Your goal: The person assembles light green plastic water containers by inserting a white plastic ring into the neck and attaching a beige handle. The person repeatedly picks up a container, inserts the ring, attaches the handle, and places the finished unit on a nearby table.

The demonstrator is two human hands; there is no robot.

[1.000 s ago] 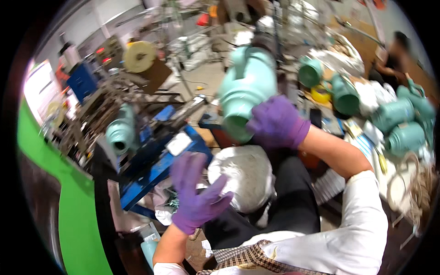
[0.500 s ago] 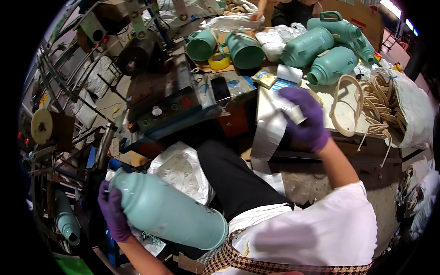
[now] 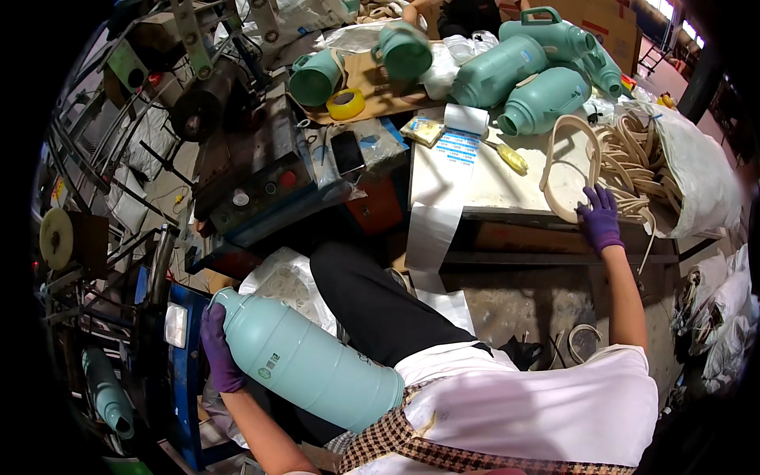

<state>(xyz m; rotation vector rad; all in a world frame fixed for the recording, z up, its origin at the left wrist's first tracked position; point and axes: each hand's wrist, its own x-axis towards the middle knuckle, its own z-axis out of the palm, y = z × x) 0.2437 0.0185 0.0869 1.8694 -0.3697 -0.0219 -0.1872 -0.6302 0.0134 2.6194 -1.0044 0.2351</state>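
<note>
A pale green vacuum flask body [image 3: 317, 356] lies tilted across my lap, its neck up and to the left. My left hand [image 3: 220, 348], in a purple glove, is wrapped round the neck end. My right hand [image 3: 602, 218], gloved alike, reaches over the front edge of the white table, fingers apart. It touches or nearly touches a beige strap loop [image 3: 548, 184] and the pile of beige straps [image 3: 633, 162]. Left of it, a strip of labels [image 3: 435, 226] hangs from a white roll [image 3: 467, 119] down over the table edge. A yellow-handled tool [image 3: 513, 160] lies beside the roll.
Several green flasks [image 3: 546, 99] lie at the back right, near yellow tape [image 3: 346, 104]. Across the table a person's hand [image 3: 412, 12] is near a raised green flask casing [image 3: 404, 51]. A phone [image 3: 347, 152] lies on the machine; metal frames [image 3: 95, 182] crowd the left.
My right hand has let go of white label material and moved right to the straps. The flask on my lap has turned, showing printed marks. Across the table, a green casing has risen.
</note>
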